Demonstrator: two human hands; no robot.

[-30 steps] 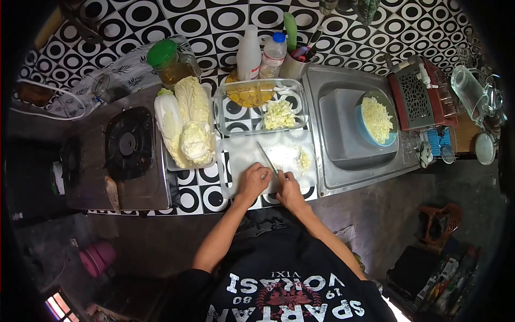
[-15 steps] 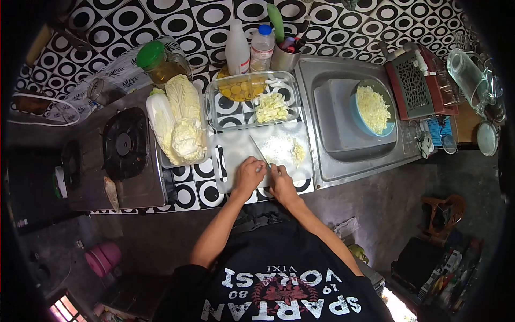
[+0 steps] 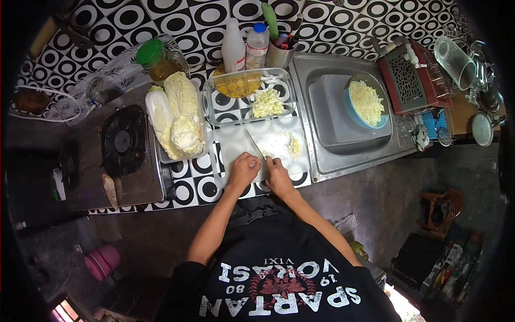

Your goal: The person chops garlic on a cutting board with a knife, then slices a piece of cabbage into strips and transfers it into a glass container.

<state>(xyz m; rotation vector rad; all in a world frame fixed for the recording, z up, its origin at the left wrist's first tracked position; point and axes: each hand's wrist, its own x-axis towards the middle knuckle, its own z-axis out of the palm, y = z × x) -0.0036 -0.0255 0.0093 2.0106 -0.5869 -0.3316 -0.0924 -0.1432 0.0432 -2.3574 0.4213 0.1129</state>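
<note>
My right hand (image 3: 278, 175) is closed around the handle of a knife (image 3: 255, 142), whose blade points away from me and to the left over a translucent cutting board (image 3: 232, 142). Close by on the left, my left hand (image 3: 244, 169) has its fingers curled together at the board's near part; whatever they pinch is too small to make out. Finely chopped pale bits (image 3: 293, 146) lie on the board's right side. Just behind it stands a glass dish (image 3: 213, 119) with chopped pale green vegetable pieces (image 3: 267, 103) in its right part.
Left of the board, napa cabbages (image 3: 179, 118) fill a tray beside a gas stove (image 3: 124, 142). A blue bowl (image 3: 351, 110) of chopped pale vegetable stands at the sink (image 3: 322, 174) on the right. Bottles (image 3: 257, 47) and a metal utensil cup (image 3: 280, 58) stand behind the dish.
The whole view has shifted slightly, so everything sits a little further left and up. Both hands and the knife keep nearly the same place over the board.
</note>
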